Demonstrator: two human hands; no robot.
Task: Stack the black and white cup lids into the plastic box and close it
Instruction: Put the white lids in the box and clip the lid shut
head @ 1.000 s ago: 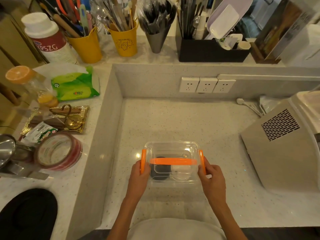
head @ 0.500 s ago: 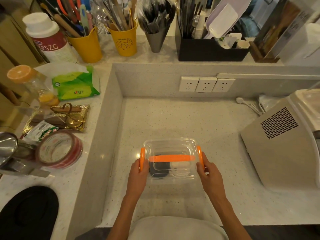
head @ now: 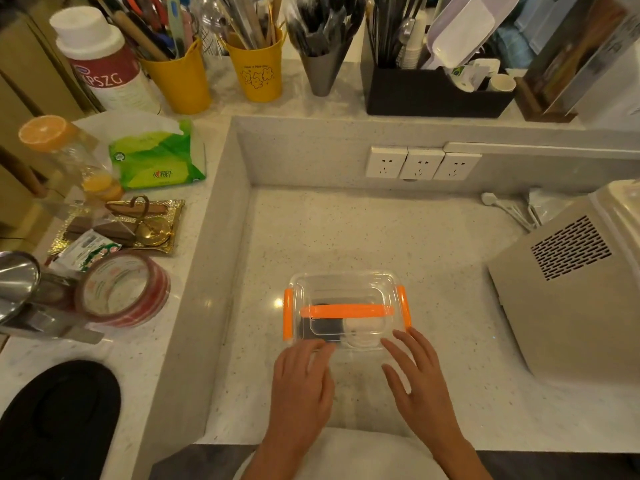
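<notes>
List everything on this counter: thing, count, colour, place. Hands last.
plastic box: 1, clear with orange clips and handle, centre, lid on
cup lids: 2 stacks, black and white, inside box
yellow cups: 2, back ledge, holding utensils
black organizer: 1, back ledge
sockets: 3, white, back wall
machine: 1, beige, right
tissue pack: 1, green, left
tape roll: 1, red, left
left hand: open, at box's near edge
right hand: open, at box's near edge
</notes>
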